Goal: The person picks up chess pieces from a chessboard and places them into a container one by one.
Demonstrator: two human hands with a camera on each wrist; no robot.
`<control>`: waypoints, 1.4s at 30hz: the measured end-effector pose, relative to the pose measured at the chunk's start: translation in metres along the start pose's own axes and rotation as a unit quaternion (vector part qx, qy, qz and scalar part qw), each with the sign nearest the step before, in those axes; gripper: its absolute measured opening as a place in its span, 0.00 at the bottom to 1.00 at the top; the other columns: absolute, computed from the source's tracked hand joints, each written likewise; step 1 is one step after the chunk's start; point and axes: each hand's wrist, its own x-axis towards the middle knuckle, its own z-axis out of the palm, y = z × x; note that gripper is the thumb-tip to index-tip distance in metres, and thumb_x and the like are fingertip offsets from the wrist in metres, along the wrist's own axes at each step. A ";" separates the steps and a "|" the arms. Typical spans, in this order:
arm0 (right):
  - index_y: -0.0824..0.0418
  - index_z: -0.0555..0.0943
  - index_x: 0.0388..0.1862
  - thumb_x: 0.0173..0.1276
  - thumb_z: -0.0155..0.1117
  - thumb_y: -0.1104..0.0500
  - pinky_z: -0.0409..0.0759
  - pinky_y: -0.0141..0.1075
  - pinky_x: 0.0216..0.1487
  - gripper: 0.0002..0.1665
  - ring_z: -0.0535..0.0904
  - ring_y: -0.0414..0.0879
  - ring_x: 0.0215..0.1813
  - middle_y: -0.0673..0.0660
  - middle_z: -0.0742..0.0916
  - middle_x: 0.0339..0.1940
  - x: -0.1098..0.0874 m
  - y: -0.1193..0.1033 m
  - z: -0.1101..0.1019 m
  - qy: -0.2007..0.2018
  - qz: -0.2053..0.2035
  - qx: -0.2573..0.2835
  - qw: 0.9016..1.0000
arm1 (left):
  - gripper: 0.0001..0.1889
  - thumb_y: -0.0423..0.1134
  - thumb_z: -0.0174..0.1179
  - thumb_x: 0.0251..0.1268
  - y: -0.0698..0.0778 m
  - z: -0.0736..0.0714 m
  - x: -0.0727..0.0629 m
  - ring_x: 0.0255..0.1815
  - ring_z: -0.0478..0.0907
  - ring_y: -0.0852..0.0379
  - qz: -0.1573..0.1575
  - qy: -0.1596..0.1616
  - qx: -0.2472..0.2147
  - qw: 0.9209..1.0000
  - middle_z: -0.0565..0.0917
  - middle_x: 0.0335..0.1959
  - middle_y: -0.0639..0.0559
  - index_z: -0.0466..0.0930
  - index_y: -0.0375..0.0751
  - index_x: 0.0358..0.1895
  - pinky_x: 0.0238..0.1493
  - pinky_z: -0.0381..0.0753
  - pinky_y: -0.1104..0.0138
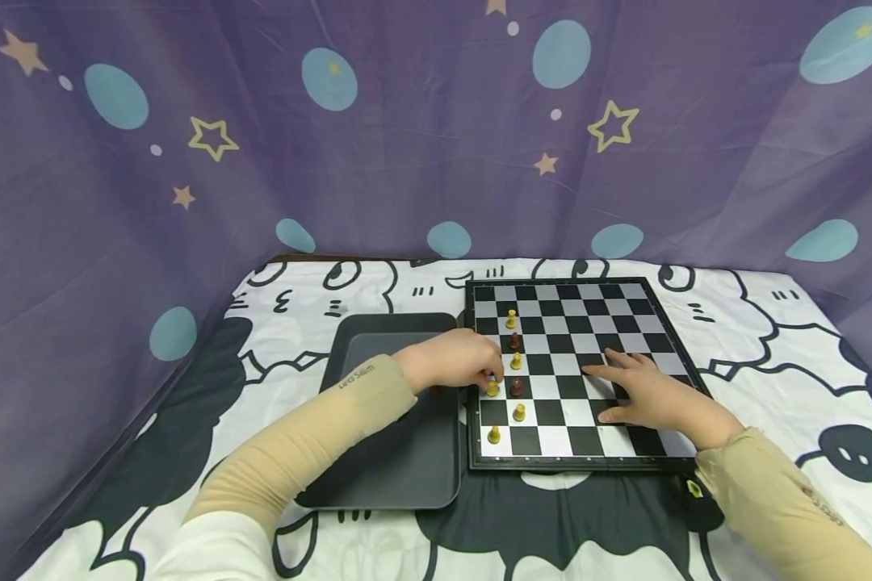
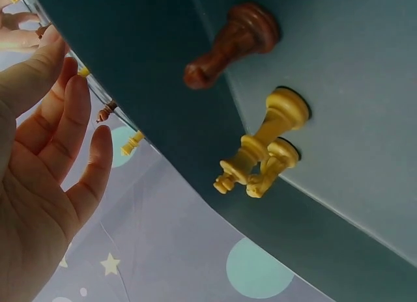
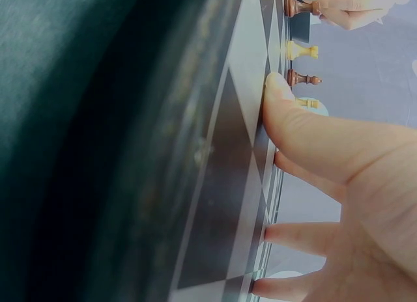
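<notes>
My left hand [image 1: 456,359] reaches over the left edge of a black-and-white chessboard [image 1: 552,464]. Its thumb and fingertips pinch a yellow chess piece [image 1: 492,389] at the board's left column; the fingers partly cover it. Beside it on the second column stands a brown piece [image 1: 517,388], with a yellow piece [image 1: 519,412] nearer me and a yellow piece [image 1: 517,361] farther off. Beyond are a brown piece [image 1: 514,340] and a yellow piece [image 1: 511,319]. Another yellow piece [image 1: 494,435] occupies the near left corner. My right hand [image 1: 647,393] rests on the board's right half, fingers spread, holding nothing.
A dark grey tray [image 1: 385,476] lies left of the board, under my left forearm. Inside it stand a brown piece [image 2: 234,45], a tall yellow piece [image 2: 270,129] and a shorter yellow piece [image 2: 277,162]. A patterned cloth [image 1: 363,545] covers the table; a purple curtain [image 1: 436,145] hangs behind.
</notes>
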 end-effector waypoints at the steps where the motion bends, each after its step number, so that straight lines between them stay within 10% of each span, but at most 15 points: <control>1: 0.59 0.73 0.64 0.51 0.75 0.47 0.63 0.72 0.56 0.42 0.56 0.82 0.65 0.78 0.64 0.68 0.000 0.000 0.000 0.000 0.000 0.000 1.000 | 0.11 0.41 0.66 0.57 0.000 0.000 0.000 0.38 0.79 0.64 0.000 0.000 0.000 1.000 0.85 0.39 0.57 0.87 0.48 0.43 0.44 0.79 0.70; 42: 0.59 0.74 0.63 0.51 0.74 0.47 0.63 0.72 0.56 0.41 0.56 0.83 0.64 0.79 0.64 0.67 -0.001 0.001 0.001 0.005 -0.013 0.000 1.000 | 0.08 0.40 0.66 0.56 -0.011 -0.004 -0.012 0.32 0.77 0.62 0.005 0.054 -0.004 0.999 0.82 0.34 0.56 0.85 0.49 0.39 0.39 0.78 0.71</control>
